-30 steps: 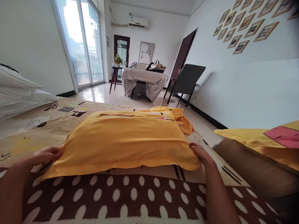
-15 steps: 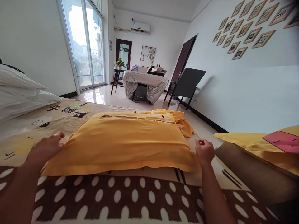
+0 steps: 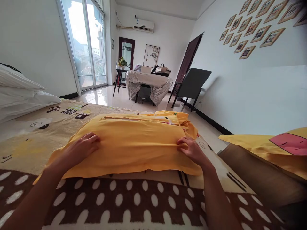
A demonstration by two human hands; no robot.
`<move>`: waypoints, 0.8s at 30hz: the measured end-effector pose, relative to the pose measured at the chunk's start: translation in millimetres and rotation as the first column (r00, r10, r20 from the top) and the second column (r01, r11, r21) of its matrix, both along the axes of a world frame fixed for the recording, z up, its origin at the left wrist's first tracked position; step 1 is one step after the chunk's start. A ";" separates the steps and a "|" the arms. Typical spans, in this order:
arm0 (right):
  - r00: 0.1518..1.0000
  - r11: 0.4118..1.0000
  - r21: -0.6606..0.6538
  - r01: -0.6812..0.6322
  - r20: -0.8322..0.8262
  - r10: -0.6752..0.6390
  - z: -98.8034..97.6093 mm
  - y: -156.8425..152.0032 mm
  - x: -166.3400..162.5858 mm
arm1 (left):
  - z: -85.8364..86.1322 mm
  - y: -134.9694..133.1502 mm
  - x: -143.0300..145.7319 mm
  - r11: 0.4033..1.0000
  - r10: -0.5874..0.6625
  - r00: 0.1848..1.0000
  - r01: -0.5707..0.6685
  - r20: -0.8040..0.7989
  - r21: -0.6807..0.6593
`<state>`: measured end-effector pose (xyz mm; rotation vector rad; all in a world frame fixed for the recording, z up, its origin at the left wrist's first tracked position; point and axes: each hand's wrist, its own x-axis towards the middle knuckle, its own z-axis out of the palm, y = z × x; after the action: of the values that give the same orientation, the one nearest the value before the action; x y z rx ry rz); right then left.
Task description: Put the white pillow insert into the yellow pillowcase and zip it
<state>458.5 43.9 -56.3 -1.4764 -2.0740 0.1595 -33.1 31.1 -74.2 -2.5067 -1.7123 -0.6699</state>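
A yellow pillow point(image 3: 134, 143) in its pillowcase lies flat on the bed in front of me. Along its far side runs a slit-like opening in the cloth point(image 3: 122, 119). My left hand point(image 3: 83, 145) is on the pillow's left part, its fingers curled and pinching the cloth. On the right part, my right hand point(image 3: 189, 148) has its thumb and fingers closed on the cloth, and creases run from it toward the middle. Bunched yellow fabric point(image 3: 189, 126) with a print rests against the pillow's far right corner.
The patterned blanket point(image 3: 120, 198) with a brown dotted border covers the bed. White bedding point(image 3: 21, 95) is piled at left. Another yellow printed cloth point(image 3: 254, 143) lies at right, above a leg point(image 3: 259, 175). Beyond the bed stand a covered table point(image 3: 153, 80) and a dark chair point(image 3: 194, 83).
Both hands have moved inward from the pillow's side edges onto its top and taken hold of the cloth. The pillow itself stays about where it was.
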 end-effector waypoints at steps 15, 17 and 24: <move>0.993 0.984 0.144 0.107 -0.071 -0.098 -0.3 3.9 -4.4 | 11.5 -4.3 3.1 1.000 0.010 0.995 -0.009 0.099 -0.003; 0.987 0.979 0.155 0.133 -0.110 -0.116 -2.6 4.9 -6.3 | 12.4 -3.0 2.7 0.999 0.016 0.990 -0.023 0.143 0.048; 0.970 0.947 0.238 0.216 -0.164 -0.180 -18.6 11.9 -13.9 | 4.4 0.2 19.3 0.945 0.105 0.959 -0.179 0.264 0.273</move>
<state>444.5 55.8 -74.9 -1.4596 -1.7492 -0.0781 -13.9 31.3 -69.8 -2.1484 -1.6935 -1.1684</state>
